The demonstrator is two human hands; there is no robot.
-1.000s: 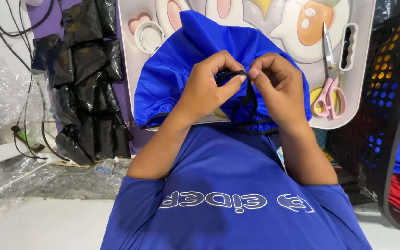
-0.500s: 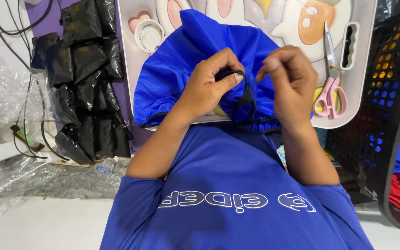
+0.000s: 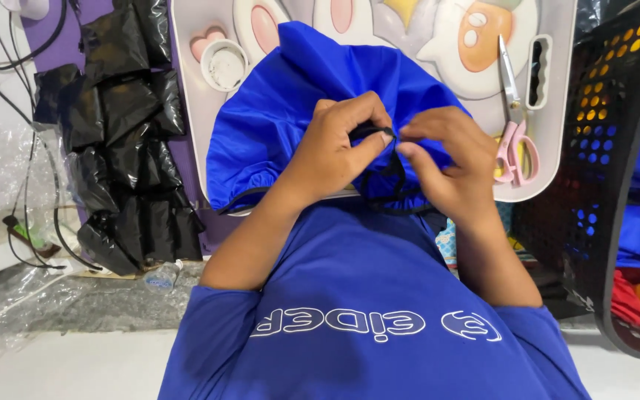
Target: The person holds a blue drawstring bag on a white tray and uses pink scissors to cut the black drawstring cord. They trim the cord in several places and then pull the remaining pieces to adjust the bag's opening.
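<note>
**Head view: both hands pinch a black cord at the mouth of a blue bag**

Head camera looks straight down, and at the centre sits the black drawstring cord (image 3: 379, 137), pinched from both sides. Left hand (image 3: 335, 152) has thumb and forefinger closed on the cord's upper end; right hand (image 3: 446, 167) meets it from three o'clock, fingertips pressed together on the same strand. Neither hand is spread open — both are clamped on the cord, and a loop of it hangs down between them toward six o'clock.

Beneath the cord lies the blue fabric bag (image 3: 283, 111), bunched and gathered, resting partly on a white cartoon-printed tray (image 3: 550, 141). At six o'clock, nearer the camera, a blue garment with white lettering (image 3: 364, 296) is spread out flat.

To handle this well, I'd judge the pinch should stay close to the fabric channel, with the cord kept taut and untwisted so the gathers slide evenly.

Out at three o'clock, pink-handled scissors (image 3: 516, 141) lie on the tray, well apart from the hands, beside a black perforated basket (image 3: 601, 148). At ten o'clock sits a small white round container (image 3: 225, 65); at nine o'clock, a row of black plastic pouches (image 3: 124, 148).
</note>
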